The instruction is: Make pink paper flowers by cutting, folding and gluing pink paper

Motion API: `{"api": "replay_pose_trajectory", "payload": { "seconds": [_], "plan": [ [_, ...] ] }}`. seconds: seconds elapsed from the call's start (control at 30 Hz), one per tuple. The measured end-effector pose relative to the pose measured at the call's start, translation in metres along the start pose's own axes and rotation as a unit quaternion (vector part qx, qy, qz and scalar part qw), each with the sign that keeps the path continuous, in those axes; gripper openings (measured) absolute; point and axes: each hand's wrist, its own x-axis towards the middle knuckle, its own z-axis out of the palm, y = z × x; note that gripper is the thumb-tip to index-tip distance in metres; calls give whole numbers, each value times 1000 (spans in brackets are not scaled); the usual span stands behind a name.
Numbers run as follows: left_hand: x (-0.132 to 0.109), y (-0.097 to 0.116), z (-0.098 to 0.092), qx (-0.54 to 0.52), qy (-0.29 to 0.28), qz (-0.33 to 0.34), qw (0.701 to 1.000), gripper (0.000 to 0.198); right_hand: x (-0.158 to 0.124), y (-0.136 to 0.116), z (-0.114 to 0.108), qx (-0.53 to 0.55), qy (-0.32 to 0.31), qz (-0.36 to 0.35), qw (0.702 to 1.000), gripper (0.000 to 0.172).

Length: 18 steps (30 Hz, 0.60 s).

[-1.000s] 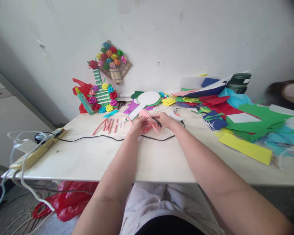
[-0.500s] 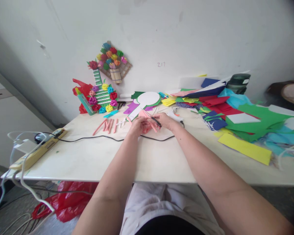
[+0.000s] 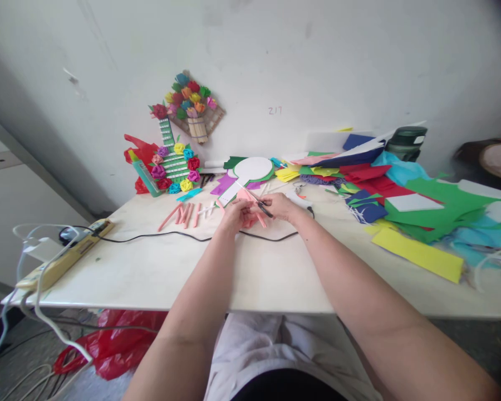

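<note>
Both my hands meet at the far middle of the white table (image 3: 250, 273). My left hand (image 3: 234, 215) is closed on a pink paper piece (image 3: 246, 195). My right hand (image 3: 280, 207) grips black-handled scissors (image 3: 262, 208), whose blades point up-left across the pink paper. Several pink paper strips (image 3: 183, 214) lie just left of my hands. A black cable (image 3: 183, 234) runs under my wrists.
Coloured paper sheets (image 3: 417, 206) pile up on the right, a yellow one (image 3: 417, 253) nearest. Paper-flower crafts (image 3: 175, 164) lean on the wall at the back left. A power strip (image 3: 62, 256) sits at the left edge. A red bag (image 3: 108, 345) lies under the table. Another person's arm (image 3: 496, 159) shows far right.
The scissors have shifted slightly up and left along the pink paper. My hands stay almost in the same place.
</note>
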Motion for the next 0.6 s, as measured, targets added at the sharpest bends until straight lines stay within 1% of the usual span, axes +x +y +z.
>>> {"api": "replay_pose_trajectory", "payload": {
  "seconds": [0.1,0.23,0.4,0.6],
  "plan": [
    [-3,1,3,-9,-17,-3,1000,12,-1,-3,0,-139,24,-3,990,30],
    [-4,1,4,-16,-25,10,1000,15,-1,-4,1,-228,31,9,973,32],
    [-3,1,6,-22,-13,18,999,12,0,-4,2,-261,25,28,965,35],
    [-6,3,8,-7,-12,15,1000,9,0,-3,3,-255,32,18,966,34]
  ]
}}
